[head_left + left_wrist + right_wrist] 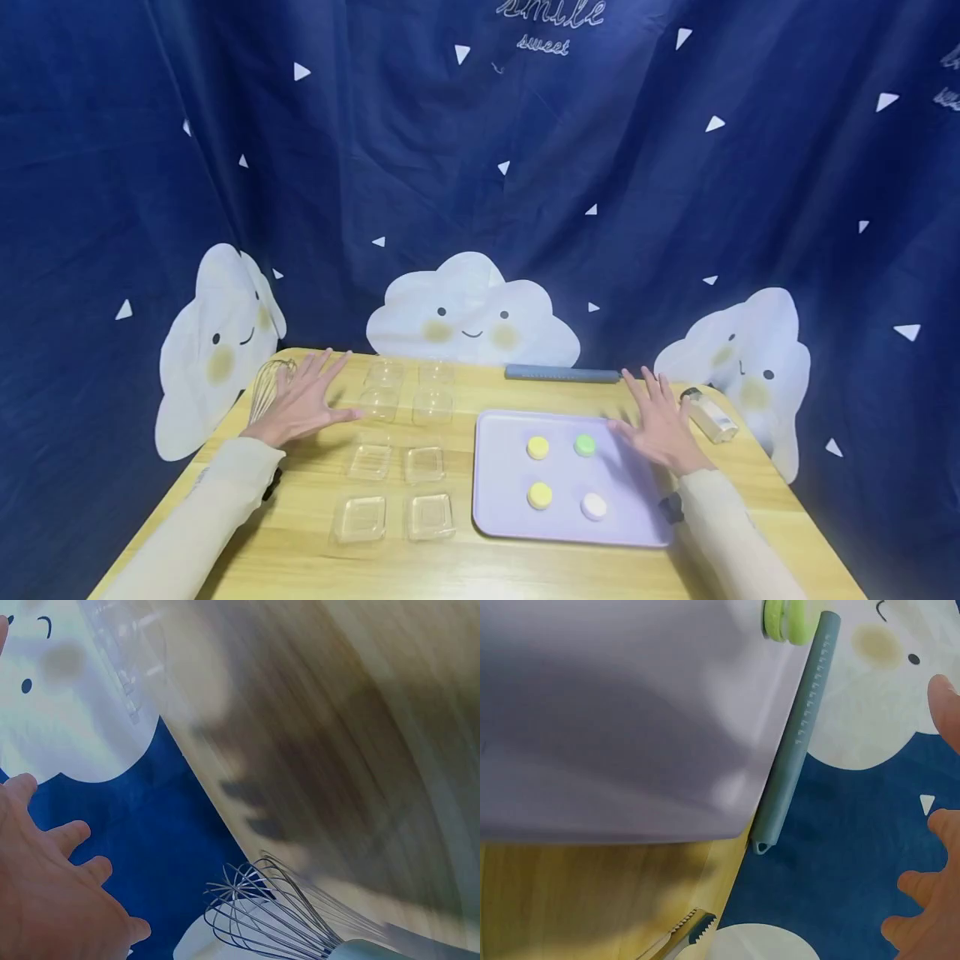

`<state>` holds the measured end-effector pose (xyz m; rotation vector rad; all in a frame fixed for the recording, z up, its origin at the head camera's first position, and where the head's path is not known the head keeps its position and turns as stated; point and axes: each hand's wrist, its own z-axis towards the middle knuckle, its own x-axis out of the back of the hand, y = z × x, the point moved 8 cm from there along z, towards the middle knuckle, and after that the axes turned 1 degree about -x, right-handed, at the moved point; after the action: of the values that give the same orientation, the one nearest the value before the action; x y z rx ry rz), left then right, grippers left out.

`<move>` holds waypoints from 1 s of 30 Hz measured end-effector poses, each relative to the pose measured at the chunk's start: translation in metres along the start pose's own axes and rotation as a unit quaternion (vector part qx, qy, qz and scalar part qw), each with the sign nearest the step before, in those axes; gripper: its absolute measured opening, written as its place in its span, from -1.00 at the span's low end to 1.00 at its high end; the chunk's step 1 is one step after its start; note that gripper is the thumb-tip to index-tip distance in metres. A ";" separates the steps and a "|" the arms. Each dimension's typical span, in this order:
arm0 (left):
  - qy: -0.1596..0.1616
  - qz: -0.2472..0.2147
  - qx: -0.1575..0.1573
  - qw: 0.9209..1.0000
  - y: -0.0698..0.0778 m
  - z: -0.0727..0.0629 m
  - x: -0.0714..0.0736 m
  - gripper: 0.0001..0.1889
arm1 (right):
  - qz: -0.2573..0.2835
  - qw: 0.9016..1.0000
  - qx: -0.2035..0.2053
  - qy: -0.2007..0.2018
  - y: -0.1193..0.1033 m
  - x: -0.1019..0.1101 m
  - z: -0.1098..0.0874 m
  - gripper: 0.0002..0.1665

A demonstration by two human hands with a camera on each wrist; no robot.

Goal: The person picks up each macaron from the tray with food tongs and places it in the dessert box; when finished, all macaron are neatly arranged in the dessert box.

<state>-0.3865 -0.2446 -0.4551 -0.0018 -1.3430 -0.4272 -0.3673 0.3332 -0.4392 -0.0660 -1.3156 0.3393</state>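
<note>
My left hand (pixel 300 407) hovers over the table's left side with its fingers spread, holding nothing. It is nearest to a wire whisk (pixel 270 915) with a pale handle. My right hand (pixel 660 429) is held above the right edge of a lilac tray (pixel 502 517), fingers apart and nothing in them. On the tray sit a yellow macaron (pixel 537 447), a green macaron (pixel 585 445), another yellow macaron (pixel 539 496) and a white macaron (pixel 594 506). Between the left hand and the tray stand several clear plastic boxes, including a near one (pixel 431 515).
A blue-grey rod (pixel 562 373) with a loop at one end lies along the table's back edge. A serrated-ended tool (pixel 694 930), apparently tongs, lies right of the tray. Behind the wooden table (pixel 285 542) hangs a dark blue curtain (pixel 420 150) with clouds.
</note>
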 end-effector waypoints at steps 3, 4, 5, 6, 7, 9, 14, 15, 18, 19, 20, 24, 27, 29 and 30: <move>-0.001 -0.012 0.004 1.000 -0.002 0.000 0.001 0.16 | 0.006 1.000 -0.003 0.000 0.002 0.003 0.001 0.14; -0.003 -0.014 0.006 1.000 -0.003 0.000 0.002 0.17 | 0.007 1.000 -0.004 0.000 0.002 0.004 0.001 0.15; -0.003 -0.017 0.007 1.000 -0.003 0.000 0.002 0.17 | 0.009 1.000 -0.005 -0.001 0.003 0.005 0.001 0.17; -0.004 -0.020 0.008 1.000 -0.004 0.000 0.003 0.17 | 0.011 1.000 -0.006 -0.001 0.004 0.006 0.001 0.17; -0.004 -0.024 0.010 1.000 -0.004 0.000 0.004 0.18 | 0.011 1.000 -0.008 -0.002 0.005 0.006 0.001 0.18; -0.005 -0.030 0.012 0.999 -0.005 0.000 0.005 0.20 | 0.017 1.000 -0.010 0.005 0.007 0.009 0.000 0.19; -0.001 -0.052 0.012 0.999 -0.010 0.000 0.009 0.24 | 0.033 0.999 -0.016 0.026 0.014 0.016 0.000 0.19; 0.000 -0.056 0.012 0.998 -0.011 -0.001 0.010 0.25 | 0.038 0.999 -0.017 0.029 0.016 0.017 0.000 0.19; 0.006 -0.072 0.008 0.997 -0.014 -0.001 0.010 0.27 | 0.048 0.998 -0.019 0.037 0.021 0.020 -0.002 0.20; 0.007 -0.078 0.007 0.997 -0.015 -0.002 0.011 0.27 | 0.049 0.998 -0.019 0.042 0.023 0.021 -0.003 0.20; 0.008 -0.084 0.004 0.996 -0.015 -0.002 0.011 0.27 | 0.052 0.997 -0.020 0.046 0.025 0.022 -0.004 0.21; 0.010 -0.123 -0.001 0.992 -0.017 -0.005 0.012 0.29 | 0.067 0.996 -0.025 0.053 0.034 0.024 -0.007 0.23; 0.005 -0.178 0.002 0.984 -0.020 -0.008 0.012 0.28 | 0.090 0.994 -0.038 0.048 0.042 0.026 -0.010 0.23; 0.000 -0.218 0.007 0.976 -0.022 -0.012 0.011 0.28 | 0.110 0.992 -0.049 0.044 0.049 0.027 -0.012 0.22; -0.003 -0.238 0.008 0.971 -0.023 -0.014 0.011 0.27 | 0.118 0.991 -0.052 0.043 0.052 0.027 -0.014 0.22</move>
<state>-0.3788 -0.2721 -0.4535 0.3388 -1.3492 -0.8195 -0.3590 0.3918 -0.4297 -0.3226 -1.2408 0.4630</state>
